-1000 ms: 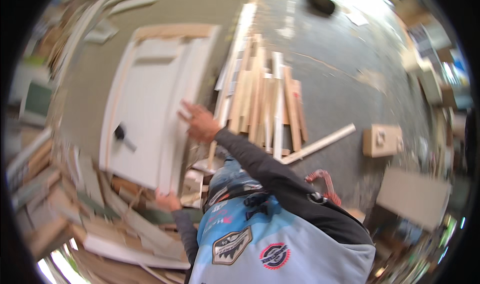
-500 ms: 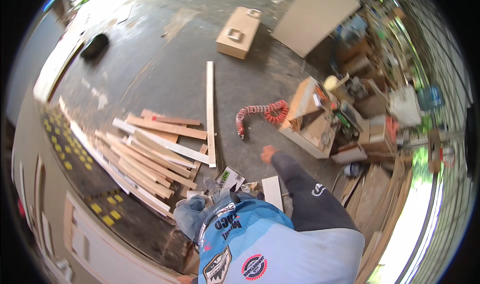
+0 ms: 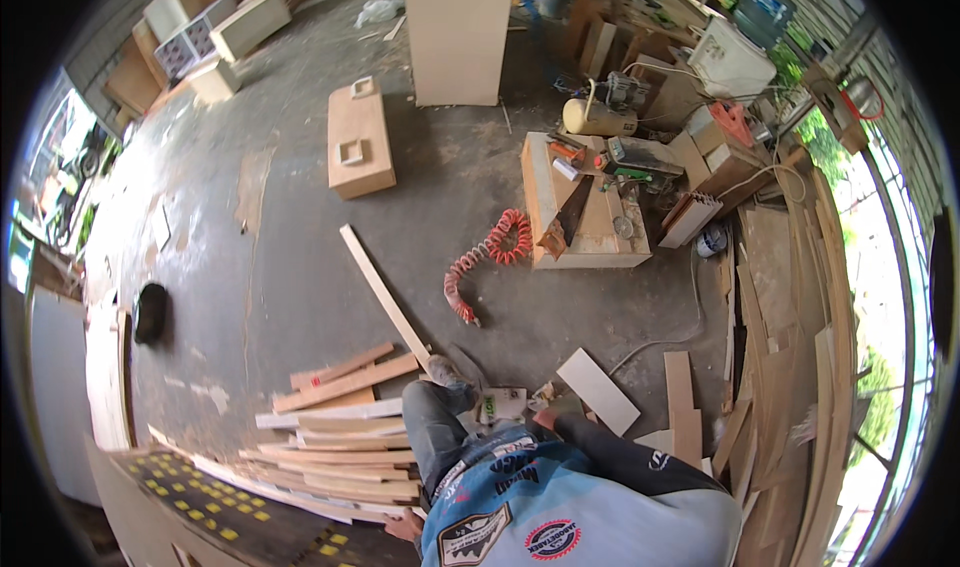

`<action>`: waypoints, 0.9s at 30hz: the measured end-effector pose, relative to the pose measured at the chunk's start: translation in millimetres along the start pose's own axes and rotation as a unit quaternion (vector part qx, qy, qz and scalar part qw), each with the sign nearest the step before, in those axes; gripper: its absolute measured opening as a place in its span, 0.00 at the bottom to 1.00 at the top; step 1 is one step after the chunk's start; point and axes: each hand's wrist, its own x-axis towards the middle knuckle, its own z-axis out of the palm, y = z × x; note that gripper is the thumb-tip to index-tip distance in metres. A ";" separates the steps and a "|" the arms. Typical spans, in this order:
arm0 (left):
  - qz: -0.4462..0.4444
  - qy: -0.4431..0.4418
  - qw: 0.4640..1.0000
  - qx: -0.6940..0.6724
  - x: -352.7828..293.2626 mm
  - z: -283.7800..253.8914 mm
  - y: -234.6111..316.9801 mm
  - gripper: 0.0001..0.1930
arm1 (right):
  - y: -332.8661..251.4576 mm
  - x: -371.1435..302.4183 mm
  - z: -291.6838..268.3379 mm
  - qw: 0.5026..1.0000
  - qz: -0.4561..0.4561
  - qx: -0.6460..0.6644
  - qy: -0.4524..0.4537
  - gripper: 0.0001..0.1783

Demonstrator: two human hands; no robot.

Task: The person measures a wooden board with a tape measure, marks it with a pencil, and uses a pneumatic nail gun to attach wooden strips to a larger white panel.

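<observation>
At the lower edge, my left hand (image 3: 405,525) is beside the near ends of a pile of wooden planks (image 3: 345,457). Its fingers look stretched and partly apart at the lowest plank; whether they touch it is unclear. Close in front of my body, my right hand (image 3: 545,419) hangs low at the end of a dark sleeve, with its fingers mostly hidden. A small crumpled scrap (image 3: 541,397) and a printed white sheet (image 3: 503,404) lie near it. One long pale batten (image 3: 385,292) lies apart, slanting away from my shoe (image 3: 447,372).
A red coiled air hose (image 3: 510,235) lies before a low wooden box (image 3: 590,252) bearing a handsaw (image 3: 568,217) and other tools. Behind it stands a cream compressor tank (image 3: 600,117). A white board (image 3: 600,392) lies right; long boards (image 3: 790,367) line the right side. Wooden cabinets (image 3: 360,147) stand farther off.
My view has turned toward the right and farther across the floor. My right arm has drawn back from outstretched to close by my body. My left hand has come farther into view beside the planks.
</observation>
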 end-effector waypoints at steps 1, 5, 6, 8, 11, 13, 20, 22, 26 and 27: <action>0.059 -0.056 0.997 -0.017 15.4 1.2 2.1 0.34 | -13.4 9.3 -2.9 1.000 -0.019 0.002 -0.015 0.20; 0.222 -0.234 0.947 0.009 75.8 27.4 43.6 0.26 | -43.9 29.1 -75.2 0.992 0.124 0.030 0.006 0.20; 0.240 -0.257 0.935 0.037 86.8 45.6 61.8 0.25 | -37.1 36.9 -93.0 0.984 0.168 0.053 0.035 0.20; 0.273 -0.298 0.910 0.096 112.7 80.8 101.6 0.22 | -17.4 55.2 -127.6 0.956 0.248 0.111 0.108 0.17; 0.314 -0.310 0.882 0.166 171.3 117.4 173.9 0.19 | -25.0 98.5 -219.6 0.920 0.276 0.155 0.232 0.17; 0.333 -0.313 0.864 0.211 209.6 129.0 218.3 0.17 | -37.4 115.2 -263.1 0.899 0.275 0.203 0.273 0.16; 0.456 -0.322 0.802 0.214 337.1 191.6 437.8 0.13 | -4.7 143.7 -335.8 0.794 0.299 0.370 0.378 0.14; 0.422 -0.358 0.826 0.107 390.0 210.9 533.0 0.12 | 2.9 155.3 -328.1 0.815 0.308 0.345 0.349 0.14; 0.384 -0.301 0.873 -0.011 380.9 231.4 755.2 0.23 | 18.4 179.3 -322.1 0.945 0.277 -0.120 0.125 0.16; 0.359 -0.344 0.865 -0.062 350.0 243.7 794.0 0.23 | 47.6 179.2 -278.9 0.944 0.293 -0.049 0.146 0.16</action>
